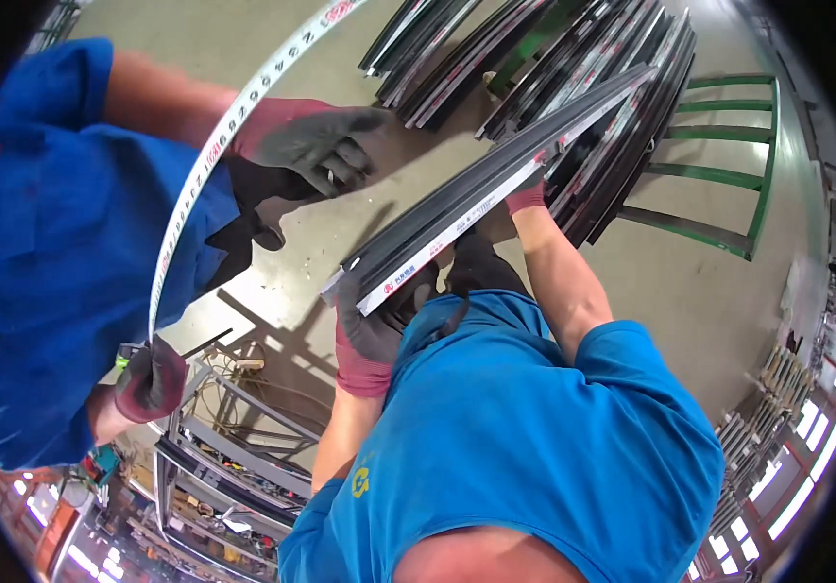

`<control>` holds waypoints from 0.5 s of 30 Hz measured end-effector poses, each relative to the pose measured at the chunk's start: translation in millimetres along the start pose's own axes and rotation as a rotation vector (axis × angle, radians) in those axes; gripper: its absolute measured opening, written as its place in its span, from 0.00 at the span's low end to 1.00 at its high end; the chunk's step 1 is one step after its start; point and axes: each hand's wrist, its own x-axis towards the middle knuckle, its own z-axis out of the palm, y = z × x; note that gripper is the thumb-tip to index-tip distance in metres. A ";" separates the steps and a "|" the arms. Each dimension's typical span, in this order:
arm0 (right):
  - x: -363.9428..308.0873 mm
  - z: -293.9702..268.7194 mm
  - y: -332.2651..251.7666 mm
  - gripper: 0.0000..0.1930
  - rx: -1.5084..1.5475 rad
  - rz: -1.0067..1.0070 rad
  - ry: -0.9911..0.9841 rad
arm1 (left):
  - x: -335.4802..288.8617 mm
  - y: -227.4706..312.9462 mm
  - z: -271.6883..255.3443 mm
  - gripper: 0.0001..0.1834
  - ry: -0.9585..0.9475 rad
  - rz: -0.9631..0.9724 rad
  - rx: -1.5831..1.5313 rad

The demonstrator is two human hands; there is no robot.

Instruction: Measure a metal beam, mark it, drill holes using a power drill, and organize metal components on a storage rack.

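Note:
A long black metal profile (457, 209), with a white film strip carrying red and blue print down one side, runs slantwise before me. My left hand (367, 330), in a grey and maroon glove, is closed around its near end. Farther along, my right hand (528, 190), also gloved, grips its underside; the profile hides most of those fingers. To my left a co-worker holds a tape measure (153, 352) in one gloved hand (153, 381). Its white blade (185, 199) arcs up past the upper edge. The co-worker's other gloved hand (316, 146) is apart from the profile, fingers partly spread.
Bundles of similar black profiles (612, 107) lie at the far side, reaching under the far end of mine. Right of them is a green metal frame (758, 185) with crossbars. A metal rack (243, 413) stands at lower left, with loose items about it.

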 end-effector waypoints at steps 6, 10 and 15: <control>-20.3 56.3 23.5 0.39 -0.163 -0.024 0.630 | -21.6 -13.9 -57.3 0.20 0.147 0.347 0.674; -46.8 -36.4 -44.2 0.37 0.450 0.138 -0.076 | -32.2 -24.7 -59.4 0.20 0.245 0.344 0.622; -9.1 -5.0 -115.1 0.35 -0.176 -0.022 0.785 | -76.5 -32.5 -64.5 0.30 0.278 0.387 0.570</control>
